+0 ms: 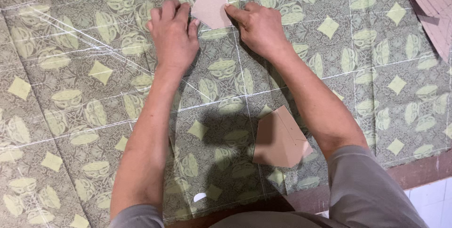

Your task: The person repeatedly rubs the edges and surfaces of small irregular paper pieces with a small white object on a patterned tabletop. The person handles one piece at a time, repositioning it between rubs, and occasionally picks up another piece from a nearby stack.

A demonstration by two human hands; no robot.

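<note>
1. The left hand (173,35) lies palm down on the patterned green cloth (84,91), fingers bent, its fingertips touching the left edge of a small cardboard template (210,5). It presses rather than grips; nothing is closed inside it.
2. The right hand (256,26) also rests flat on the cloth, with its index finger stretched out onto the right edge of the same template. It holds nothing in a closed grasp.
3. The small cardboard template is an angular, pale brown piece lying flat on the cloth toward the far edge of the table (423,169), between the two hands.
4. A second, larger cardboard piece (280,138) of similar angular shape lies flat on the cloth near the near edge of the table, just beside the right forearm and well apart from the first.
5. White chalk lines cross the cloth in a rough grid.
6. A curved pinkish pattern sheet (435,6) sits at the far right corner.
7. A small white chip (199,197) lies on the cloth near the near edge.
</note>
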